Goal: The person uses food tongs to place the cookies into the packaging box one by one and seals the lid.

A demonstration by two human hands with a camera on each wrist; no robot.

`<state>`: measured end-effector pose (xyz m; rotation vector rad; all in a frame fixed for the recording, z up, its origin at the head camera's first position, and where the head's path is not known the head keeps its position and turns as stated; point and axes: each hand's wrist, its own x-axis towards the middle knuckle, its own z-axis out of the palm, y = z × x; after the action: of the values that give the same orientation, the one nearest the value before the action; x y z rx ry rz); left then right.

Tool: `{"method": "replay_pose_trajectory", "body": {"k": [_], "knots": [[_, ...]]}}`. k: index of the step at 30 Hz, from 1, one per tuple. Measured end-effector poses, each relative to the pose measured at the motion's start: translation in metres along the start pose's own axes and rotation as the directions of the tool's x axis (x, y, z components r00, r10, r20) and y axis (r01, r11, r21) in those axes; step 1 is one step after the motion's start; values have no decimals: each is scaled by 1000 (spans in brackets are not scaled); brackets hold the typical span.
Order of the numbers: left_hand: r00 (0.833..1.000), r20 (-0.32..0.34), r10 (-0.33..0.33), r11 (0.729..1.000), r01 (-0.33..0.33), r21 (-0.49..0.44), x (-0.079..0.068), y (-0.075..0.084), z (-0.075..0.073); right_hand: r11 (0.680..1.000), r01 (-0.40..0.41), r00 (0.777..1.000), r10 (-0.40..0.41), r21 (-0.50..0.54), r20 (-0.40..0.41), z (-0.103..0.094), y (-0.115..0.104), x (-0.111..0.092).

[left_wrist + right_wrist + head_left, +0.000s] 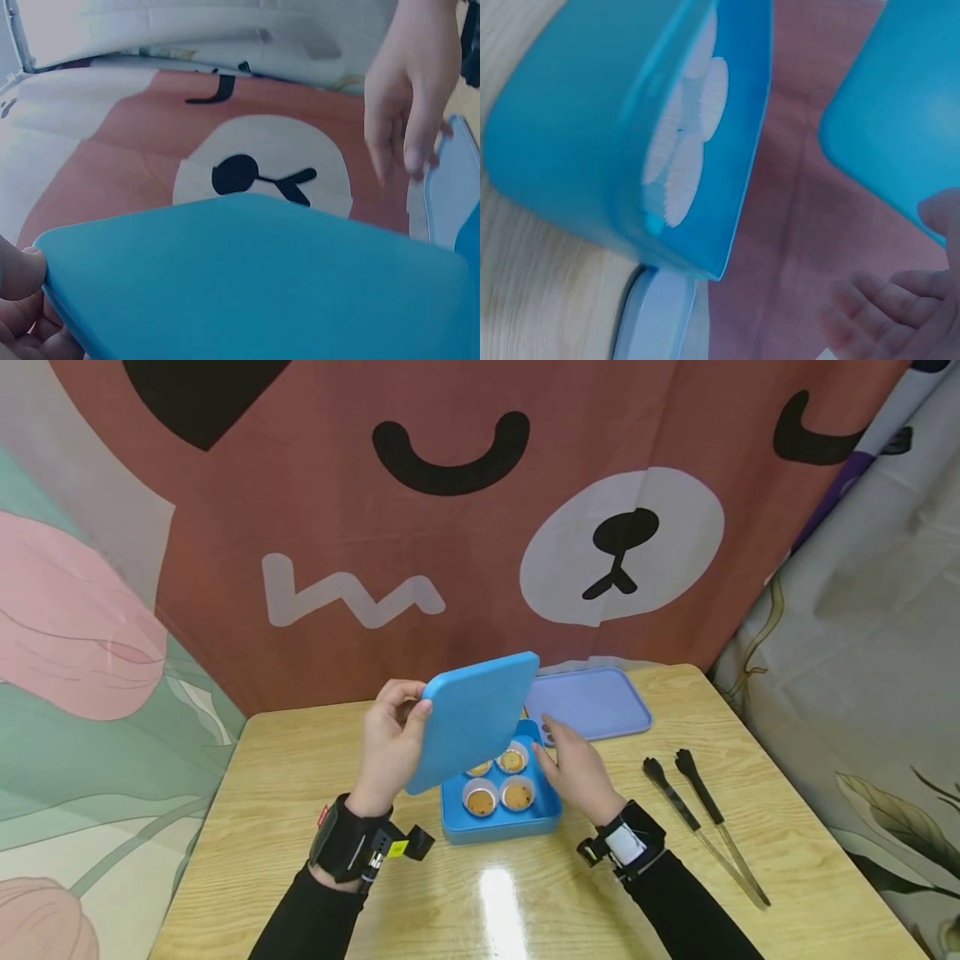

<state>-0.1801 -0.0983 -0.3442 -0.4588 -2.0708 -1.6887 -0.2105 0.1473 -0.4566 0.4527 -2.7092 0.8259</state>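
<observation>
My left hand pinches the left edge of a blue lid, thumb on the near face, and holds it tilted above a blue box. Inside the box stand several pale paper cups with small cookies in them; the lid hides the rear left part. My right hand is at the box's right side, holding nothing, its fingers loosely extended. In the right wrist view its thumb overlaps the lid's edge. The left wrist view shows the lid's broad face up close.
A lilac tray lies behind the box to the right, small brown pieces near its left end. Metal tongs with black tips lie to the right on the wooden table. A bear-print cloth hangs behind.
</observation>
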Motion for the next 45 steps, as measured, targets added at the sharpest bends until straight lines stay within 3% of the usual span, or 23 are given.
{"method": "replay_pose_trajectory", "body": {"k": [3,6,11,15,22,27,31,37,45], "knots": [[998,13,-62,996,63,-68,-1,6,4,987,-33,999,27,158,39,-3,-1,3],[994,27,-107,989,110,-100,-2,5,7,944,-70,996,51,322,68,-5,-1,6],[989,29,-148,978,150,-147,-4,1,12,906,-64,996,35,418,76,-9,-1,8],[984,16,-179,973,179,-148,-5,-1,12,909,-43,998,19,414,62,-11,0,5],[973,-13,-232,962,227,-153,-5,-9,8,945,-3,1000,10,326,-19,-16,-1,-4],[980,-78,-184,983,183,-26,0,-24,7,957,-2,997,23,289,-67,-24,-3,-8],[980,-105,-167,982,175,74,3,-33,8,960,-28,996,51,277,-78,-30,-6,-8],[981,-76,-176,960,188,209,3,-46,9,966,-62,995,79,253,-58,-33,-8,-5],[965,1,-263,923,252,290,-1,-72,12,969,-102,995,104,226,2,-22,-1,1]]}}
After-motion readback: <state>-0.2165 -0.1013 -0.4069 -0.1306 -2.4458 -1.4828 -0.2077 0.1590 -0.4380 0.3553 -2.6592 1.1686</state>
